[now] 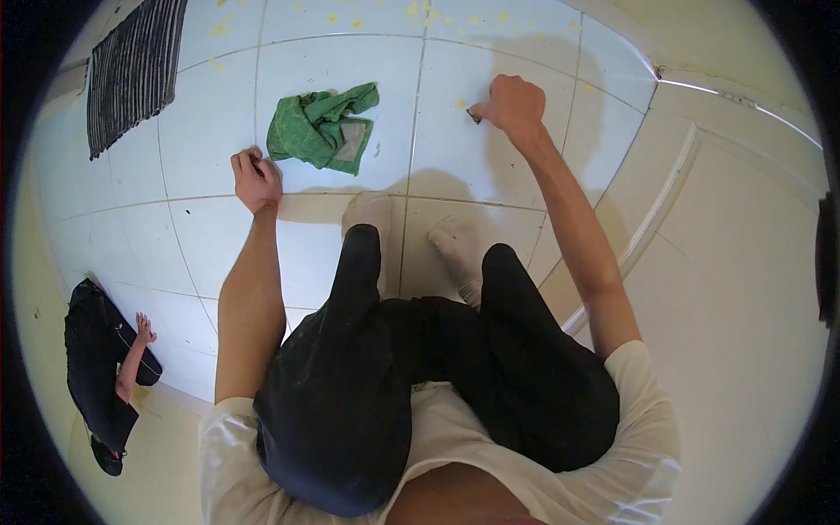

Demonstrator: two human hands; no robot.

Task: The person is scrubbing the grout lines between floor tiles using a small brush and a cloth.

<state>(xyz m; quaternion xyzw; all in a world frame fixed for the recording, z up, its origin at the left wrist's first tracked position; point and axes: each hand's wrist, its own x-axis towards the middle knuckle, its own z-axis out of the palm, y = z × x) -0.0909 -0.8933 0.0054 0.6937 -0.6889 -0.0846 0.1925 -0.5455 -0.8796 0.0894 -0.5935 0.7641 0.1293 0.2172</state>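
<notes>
Head view: the right hand (514, 103), curled, pinches a small dark object (475, 115) at its fingertips against or just above the glossy white tiled floor (214, 101), while the left hand (256, 182) is curled knuckles-up on the tiles, whether around anything one cannot tell. Just beside the left hand, between the two hands, lies a crumpled green fabric cloth with a pale grey patch (322, 129); the wearer's feet in off-white socks (455, 245) stand nearer the body. Farther out appear scattered yellow specks (416, 10), a black-and-grey striped textile mat (136, 74) at upper left, a black-clothed second person (92, 359) at lower left, and a white panelled door (700, 297) at right.
</notes>
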